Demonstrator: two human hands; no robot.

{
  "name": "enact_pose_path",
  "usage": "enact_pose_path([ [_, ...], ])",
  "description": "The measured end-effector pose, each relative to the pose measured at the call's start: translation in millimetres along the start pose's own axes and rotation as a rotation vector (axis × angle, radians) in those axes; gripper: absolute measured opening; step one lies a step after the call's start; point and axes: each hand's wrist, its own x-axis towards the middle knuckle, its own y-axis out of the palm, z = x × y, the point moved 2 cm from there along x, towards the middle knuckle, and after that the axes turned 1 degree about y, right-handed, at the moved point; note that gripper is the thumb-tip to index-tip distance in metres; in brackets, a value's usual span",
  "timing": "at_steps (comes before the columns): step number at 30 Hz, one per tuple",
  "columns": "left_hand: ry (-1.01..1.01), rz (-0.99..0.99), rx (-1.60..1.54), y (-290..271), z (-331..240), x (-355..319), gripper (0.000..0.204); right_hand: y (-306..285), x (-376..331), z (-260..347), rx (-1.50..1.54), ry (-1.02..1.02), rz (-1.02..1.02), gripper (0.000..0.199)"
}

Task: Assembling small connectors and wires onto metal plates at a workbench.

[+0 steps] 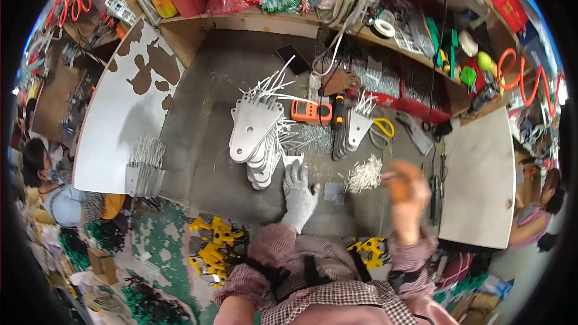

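My left hand [299, 197], in a pale grey glove, lies on the dark worktop with its fingers stretched forward and the thumb apart. Its fingertips touch a small white piece [293, 159] beside a tall stack of pale grey plates [253, 132] with white wires. Bare and smeared by motion, my right hand [412, 198] is raised at the right, closed round a rounded orange-brown object [402, 179] whose kind I cannot make out. Left of it lies a heap of short white pieces [365, 174]. A small clear square [334, 192] rests between the hands.
Behind are an orange multimeter [310, 112], a screwdriver [339, 110], a smaller plate stack [357, 131], yellow-handled scissors [383, 127] and a phone [293, 60]. More wired plates [144, 171] stand at the left. Yellow parts [214, 247] sit below the front edge. People work at both sides.
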Motion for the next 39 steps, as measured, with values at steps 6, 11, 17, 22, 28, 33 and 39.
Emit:
enact_pose_path([
  [6, -0.065, -0.068, 0.062, 43, 55, 17, 0.071, 126, -94, -130, 0.465, 0.741, 0.495, 0.026],
  [11, 0.093, -0.265, -0.432, 13, 26, -7, 0.066, 158, -111, -168, 0.754, 0.982, 0.649, 0.041],
  [17, -0.246, 0.034, -1.042, -16, -10, -61, 0.075, 182, -96, -144, 1.075, 0.807, 0.400, 0.053],
  [22, -0.189, 0.233, -0.871, -14, -12, -56, 0.100, 164, -88, -147, 0.688, 0.716, 0.428, 0.039],
  [28, -0.050, 0.386, -0.301, 9, 15, -64, 0.095, 164, -77, -184, -0.162, 0.269, 0.481, 0.018],
  [33, 0.209, 0.177, 0.163, 9, 9, -68, 0.079, 117, -24, -215, -0.133, 0.507, 0.165, 0.015],
  [39, -0.066, 0.348, -0.329, 46, -36, -12, 0.053, 109, -47, -219, -0.517, 0.236, 0.330, 0.018],
])
